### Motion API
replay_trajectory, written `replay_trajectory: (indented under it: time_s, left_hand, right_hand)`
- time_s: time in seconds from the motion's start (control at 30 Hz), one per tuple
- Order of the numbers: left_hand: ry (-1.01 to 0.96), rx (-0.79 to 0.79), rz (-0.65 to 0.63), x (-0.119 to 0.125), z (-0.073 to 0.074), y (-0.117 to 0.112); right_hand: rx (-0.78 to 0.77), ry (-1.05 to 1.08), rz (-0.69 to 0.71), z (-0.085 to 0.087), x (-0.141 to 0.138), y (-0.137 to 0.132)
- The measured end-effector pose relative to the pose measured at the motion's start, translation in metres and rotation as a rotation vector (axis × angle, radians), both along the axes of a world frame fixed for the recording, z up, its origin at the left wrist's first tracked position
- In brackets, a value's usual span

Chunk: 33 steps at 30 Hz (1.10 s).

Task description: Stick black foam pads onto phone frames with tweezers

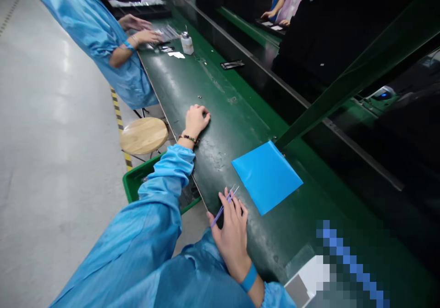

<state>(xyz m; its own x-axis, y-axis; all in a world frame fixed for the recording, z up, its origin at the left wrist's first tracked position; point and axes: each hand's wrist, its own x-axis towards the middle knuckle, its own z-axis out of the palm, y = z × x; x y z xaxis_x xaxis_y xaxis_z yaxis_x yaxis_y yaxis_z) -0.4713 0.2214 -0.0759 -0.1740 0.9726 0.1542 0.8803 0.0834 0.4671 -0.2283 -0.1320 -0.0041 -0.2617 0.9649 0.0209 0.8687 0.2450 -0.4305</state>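
Note:
My left hand (197, 119), with a beaded bracelet at the wrist, rests on the green tabletop (220, 134) with its fingers curled in. What is under those fingers, if anything, is hidden. A tiny metal part (199, 97) lies just beyond it. Close to the table's near edge, my right hand (232, 225) holds purple tweezers (222, 208) loosely between thumb and fingers, their bare tips pointing away from me. A blue band circles that wrist. To the right of the tweezer tips a flat blue sheet (267, 177) lies on the table.
A co-worker in a blue smock (99, 37) handles parts at the table's far end, near a white dispenser bottle (186, 43). A dark tray (232, 64) lies farther along. A green bin (130, 184) and wooden stool (144, 135) stand left. A green post (343, 83) slants at right.

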Motion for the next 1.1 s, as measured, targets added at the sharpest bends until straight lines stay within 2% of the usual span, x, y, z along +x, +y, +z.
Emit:
replay_trajectory:
  time_s: [0.1, 0.2, 0.33, 0.43, 0.67, 0.77, 1.0, 1.1]
  left_hand:
    - [-0.041, 0.004, 0.124, -0.035, -0.01, 0.027]
    - [-0.127, 0.014, 0.215, -0.061, -0.019, 0.057]
    - [-0.182, 0.0, 0.249, -0.077, -0.026, 0.088]
    - [-0.208, -0.01, 0.235, -0.082, -0.029, 0.101]
    - [-0.215, -0.011, 0.15, -0.087, -0.035, 0.105]
    - [-0.212, 0.035, 0.114, -0.086, -0.035, 0.102]
    - [-0.354, 0.164, -0.11, -0.077, -0.031, 0.094]
    - [-0.376, 0.189, -0.144, -0.074, -0.028, 0.092]
  right_hand:
    - [-0.016, -0.018, 0.01, 0.002, 0.001, 0.0]
    - [-0.011, -0.023, 0.022, 0.004, 0.002, 0.001]
    - [0.029, 0.036, 0.006, 0.007, 0.002, 0.004]
    - [0.065, 0.094, -0.037, 0.011, -0.001, 0.006]
    - [0.095, 0.098, -0.06, 0.014, -0.005, 0.009]
    - [0.092, 0.093, -0.068, 0.013, -0.004, 0.008]
    - [0.076, 0.088, -0.039, 0.013, -0.003, 0.007]
    - [0.083, 0.124, -0.07, 0.015, -0.005, 0.008]
